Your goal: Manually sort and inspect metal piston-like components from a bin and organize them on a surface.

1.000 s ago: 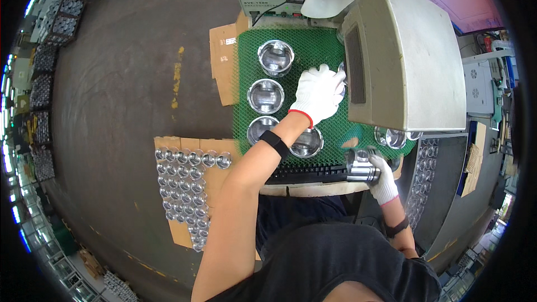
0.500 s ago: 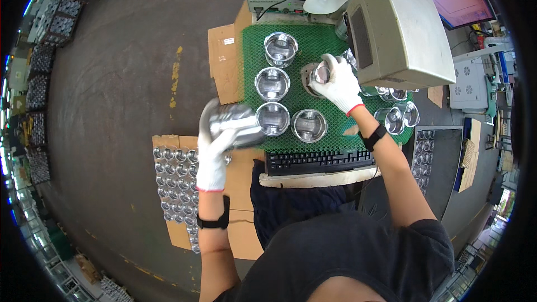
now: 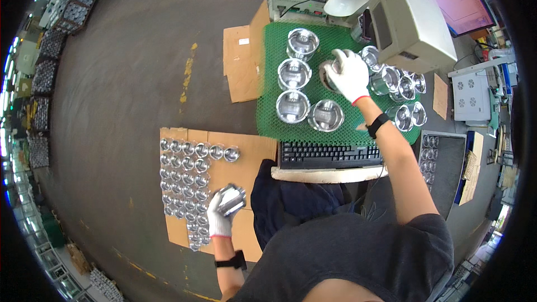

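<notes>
My left hand point(image 3: 218, 221), in a white glove, grips a shiny metal piston point(image 3: 232, 200) low on the left, above the cardboard sheet point(image 3: 240, 178). My right hand point(image 3: 352, 75), gloved too, is on the green mesh mat point(image 3: 269, 126). Its fingers curl round a piston point(image 3: 330, 76), mostly hidden by the glove, at a round grey-brown base. Left of this hand three pistons stand in a column: a far one point(image 3: 302, 43), a middle one point(image 3: 294, 74) and a near one point(image 3: 292, 106). Another piston point(image 3: 326, 115) stands nearer me.
Rows of pistons point(image 3: 188, 163) cover the cardboard's left part. More pistons point(image 3: 386, 80) crowd the mat's right side under a beige machine housing point(image 3: 417, 22). A black keyboard point(image 3: 330, 155) lies at the bench's front, a white lamp point(image 3: 345, 0) behind. Bottom right stands a dark tray point(image 3: 444, 159).
My left hand has moved down and toward me with its piston, from beside the mat to over the cardboard. My right hand stays at the round base. The whole view has shifted slightly.
</notes>
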The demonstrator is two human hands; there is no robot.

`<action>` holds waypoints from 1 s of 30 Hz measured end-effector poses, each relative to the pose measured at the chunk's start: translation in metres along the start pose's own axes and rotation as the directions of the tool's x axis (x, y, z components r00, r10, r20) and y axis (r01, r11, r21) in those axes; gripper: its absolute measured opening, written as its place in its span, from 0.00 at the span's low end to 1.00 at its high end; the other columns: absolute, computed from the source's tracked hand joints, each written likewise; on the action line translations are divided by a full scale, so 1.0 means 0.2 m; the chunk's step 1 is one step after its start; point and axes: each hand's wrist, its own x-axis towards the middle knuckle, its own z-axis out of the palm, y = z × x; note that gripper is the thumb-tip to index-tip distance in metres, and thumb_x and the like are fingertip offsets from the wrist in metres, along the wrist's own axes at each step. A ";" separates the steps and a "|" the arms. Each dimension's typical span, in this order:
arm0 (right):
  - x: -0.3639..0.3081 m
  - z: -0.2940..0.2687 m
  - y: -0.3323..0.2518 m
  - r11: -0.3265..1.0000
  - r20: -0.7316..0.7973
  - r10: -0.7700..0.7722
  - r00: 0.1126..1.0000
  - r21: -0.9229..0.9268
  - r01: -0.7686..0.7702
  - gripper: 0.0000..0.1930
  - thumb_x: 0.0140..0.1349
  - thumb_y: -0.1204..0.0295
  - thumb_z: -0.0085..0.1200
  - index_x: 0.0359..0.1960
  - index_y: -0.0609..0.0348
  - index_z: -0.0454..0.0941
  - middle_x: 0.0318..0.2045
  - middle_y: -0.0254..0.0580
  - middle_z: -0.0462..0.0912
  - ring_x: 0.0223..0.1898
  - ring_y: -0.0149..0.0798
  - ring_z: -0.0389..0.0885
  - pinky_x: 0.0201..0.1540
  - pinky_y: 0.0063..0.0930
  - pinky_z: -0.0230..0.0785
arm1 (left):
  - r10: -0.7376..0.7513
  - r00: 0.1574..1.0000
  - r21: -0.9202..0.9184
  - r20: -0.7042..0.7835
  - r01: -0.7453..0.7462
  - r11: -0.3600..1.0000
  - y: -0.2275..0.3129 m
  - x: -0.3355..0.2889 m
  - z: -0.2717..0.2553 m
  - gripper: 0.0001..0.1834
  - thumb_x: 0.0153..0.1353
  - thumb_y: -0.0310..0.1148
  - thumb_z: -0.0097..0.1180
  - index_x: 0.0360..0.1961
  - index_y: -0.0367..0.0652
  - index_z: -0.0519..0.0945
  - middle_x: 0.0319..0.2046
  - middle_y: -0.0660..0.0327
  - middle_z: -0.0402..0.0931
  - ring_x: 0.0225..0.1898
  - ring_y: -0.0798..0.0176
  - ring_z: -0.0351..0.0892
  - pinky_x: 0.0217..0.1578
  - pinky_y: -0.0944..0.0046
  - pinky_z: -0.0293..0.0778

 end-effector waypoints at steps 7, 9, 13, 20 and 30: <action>-0.22 -0.23 -0.23 0.985 -0.205 -0.152 0.967 0.050 0.165 0.25 0.55 0.62 0.66 0.54 0.54 0.78 0.54 0.51 0.78 0.55 0.55 0.76 0.58 0.46 0.68 | -0.104 0.856 -0.056 0.507 0.153 0.987 -0.04 0.11 0.38 0.25 0.70 0.39 0.49 0.59 0.29 0.73 0.53 0.46 0.80 0.52 0.47 0.82 0.53 0.50 0.81; -0.44 -0.29 -0.25 0.974 -0.104 -0.133 0.986 0.169 0.149 0.23 0.57 0.67 0.65 0.55 0.55 0.78 0.54 0.49 0.79 0.55 0.52 0.77 0.58 0.43 0.69 | -0.127 0.810 -0.070 0.573 0.203 0.977 -0.04 0.08 0.49 0.24 0.69 0.38 0.50 0.60 0.31 0.73 0.52 0.47 0.80 0.52 0.48 0.82 0.52 0.49 0.81; -0.84 -0.32 -0.27 0.760 0.356 -0.003 0.934 0.608 -0.230 0.21 0.60 0.72 0.63 0.56 0.59 0.77 0.52 0.43 0.81 0.54 0.38 0.78 0.60 0.33 0.69 | -0.266 0.779 -0.130 0.568 0.403 0.906 -0.14 0.08 0.61 0.22 0.69 0.39 0.51 0.60 0.41 0.72 0.54 0.49 0.79 0.53 0.51 0.82 0.52 0.48 0.81; -1.20 -0.40 -0.55 -0.043 0.886 -0.137 0.444 0.442 -0.896 0.23 0.66 0.69 0.59 0.61 0.62 0.73 0.48 0.39 0.82 0.47 0.31 0.79 0.50 0.26 0.73 | -0.449 0.598 0.076 0.664 0.543 0.836 -0.29 0.10 0.59 0.25 0.68 0.40 0.52 0.64 0.47 0.71 0.61 0.53 0.74 0.60 0.51 0.76 0.60 0.43 0.72; -1.13 -0.10 -0.45 0.065 0.804 0.265 0.532 0.535 -0.842 0.23 0.60 0.77 0.49 0.60 0.61 0.76 0.33 0.33 0.84 0.24 0.23 0.77 0.26 0.17 0.70 | -0.586 0.541 0.149 0.603 0.646 0.749 -0.45 0.31 0.68 0.51 0.63 0.74 0.39 0.68 0.37 0.63 0.60 0.44 0.68 0.61 0.44 0.70 0.64 0.45 0.68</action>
